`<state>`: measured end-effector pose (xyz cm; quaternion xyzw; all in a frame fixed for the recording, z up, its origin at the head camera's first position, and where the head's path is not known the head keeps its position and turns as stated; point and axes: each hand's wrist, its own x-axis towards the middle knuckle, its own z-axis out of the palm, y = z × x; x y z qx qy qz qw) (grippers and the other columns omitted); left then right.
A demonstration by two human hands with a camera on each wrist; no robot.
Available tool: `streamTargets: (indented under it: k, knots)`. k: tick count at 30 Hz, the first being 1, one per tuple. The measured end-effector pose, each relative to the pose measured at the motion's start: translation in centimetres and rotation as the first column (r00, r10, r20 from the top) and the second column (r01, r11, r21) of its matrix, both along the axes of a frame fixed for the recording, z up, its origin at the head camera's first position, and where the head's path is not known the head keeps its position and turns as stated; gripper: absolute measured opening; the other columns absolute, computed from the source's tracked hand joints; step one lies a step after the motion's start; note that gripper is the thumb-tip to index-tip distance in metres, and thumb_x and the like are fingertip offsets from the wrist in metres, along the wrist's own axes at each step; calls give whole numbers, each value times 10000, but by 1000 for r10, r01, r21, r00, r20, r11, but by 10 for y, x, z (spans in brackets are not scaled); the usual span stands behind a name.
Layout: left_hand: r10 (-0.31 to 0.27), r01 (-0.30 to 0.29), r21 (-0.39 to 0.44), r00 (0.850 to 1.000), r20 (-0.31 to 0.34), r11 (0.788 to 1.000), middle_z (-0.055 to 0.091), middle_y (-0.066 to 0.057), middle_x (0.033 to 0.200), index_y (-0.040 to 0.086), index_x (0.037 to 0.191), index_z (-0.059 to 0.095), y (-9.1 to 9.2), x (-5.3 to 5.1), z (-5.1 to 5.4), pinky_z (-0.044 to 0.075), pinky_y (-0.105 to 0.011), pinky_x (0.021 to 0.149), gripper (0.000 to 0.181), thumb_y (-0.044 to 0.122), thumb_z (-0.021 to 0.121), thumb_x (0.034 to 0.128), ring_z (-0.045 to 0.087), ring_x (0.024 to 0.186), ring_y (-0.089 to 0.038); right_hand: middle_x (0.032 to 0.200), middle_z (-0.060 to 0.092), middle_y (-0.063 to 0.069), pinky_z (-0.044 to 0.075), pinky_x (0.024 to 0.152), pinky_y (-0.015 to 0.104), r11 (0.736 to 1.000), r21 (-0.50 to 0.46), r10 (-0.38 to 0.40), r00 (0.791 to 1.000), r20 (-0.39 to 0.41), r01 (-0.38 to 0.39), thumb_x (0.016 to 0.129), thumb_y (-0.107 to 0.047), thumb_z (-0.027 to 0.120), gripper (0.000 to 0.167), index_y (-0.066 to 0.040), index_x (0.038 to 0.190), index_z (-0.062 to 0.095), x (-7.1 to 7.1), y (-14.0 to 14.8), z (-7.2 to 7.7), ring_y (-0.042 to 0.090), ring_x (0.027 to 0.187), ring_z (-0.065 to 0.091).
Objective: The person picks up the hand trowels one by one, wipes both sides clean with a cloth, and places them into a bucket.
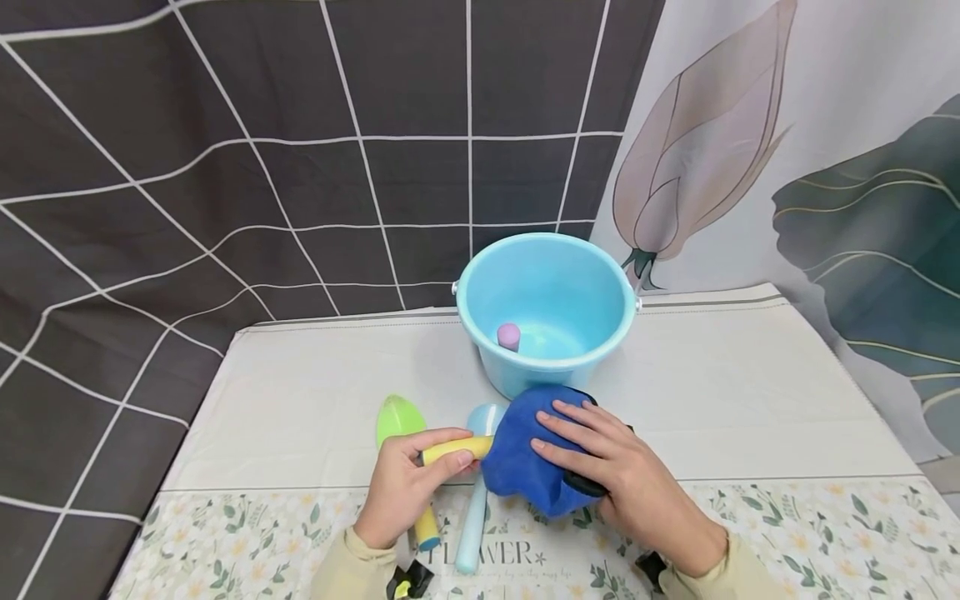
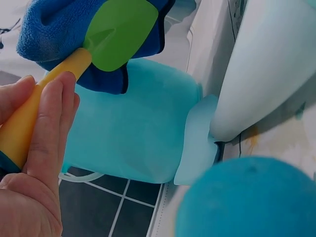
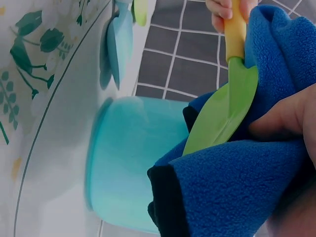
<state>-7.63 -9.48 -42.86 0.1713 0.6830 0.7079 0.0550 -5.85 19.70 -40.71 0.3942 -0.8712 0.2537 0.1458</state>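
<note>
Facing a dark grey, white-gridded fabric backdrop (image 1: 420, 92), with a pale curtain (image 1: 847, 75) bearing a large pinkish bud on the right. Working over a white, cloth-covered worktop (image 1: 735, 392) with a floral-printed front band. Clamping the left grip (image 1: 401, 492) on the yellow, dark-ended handle of a small trowel (image 3: 221, 114), showing a smooth green blade. Holding it above a pale-blue, long-handled scoop (image 1: 471, 533), near a second green-and-yellow trowel (image 1: 397, 417) and a round, light-blue plastic bucket (image 1: 517, 379) containing a purple, round-topped piece (image 1: 508, 336). Cupping the right grip (image 1: 630, 467) round a blue fleecy cloth (image 1: 517, 454) with black edging, surrounding part of the blade.
</note>
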Motion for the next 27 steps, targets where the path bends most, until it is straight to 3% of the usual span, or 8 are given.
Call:
streamTargets:
  k: [18,23,27]
  knots:
    - [-13,12,58,1000,9,998,725,-255,981,-205,1159,619,-5,-2,0,580,-409,783,304,-12,677,932,744,850,-320,1491,516,50,216,1203,329,997,-72,19,999,-43,-22,453,327,532,1094,-189,1416,594,-6,5,-1,294,1416,407]
    - [-19,19,64,1000,3,998,722,-261,967,-215,1161,611,-8,-3,1,581,-414,785,309,-17,674,933,742,853,-326,1501,505,47,216,1202,323,998,-66,11,1000,-20,-13,464,337,535,1089,-188,1417,593,-6,8,-2,289,1423,398]
    - [-8,9,53,1000,-13,999,725,-252,957,-202,1151,626,-10,-3,2,584,-414,774,295,-19,682,926,749,837,-267,1512,493,34,216,1198,299,999,-49,-12,1000,11,12,493,334,623,1073,-206,1420,589,-6,11,-2,278,1432,386]
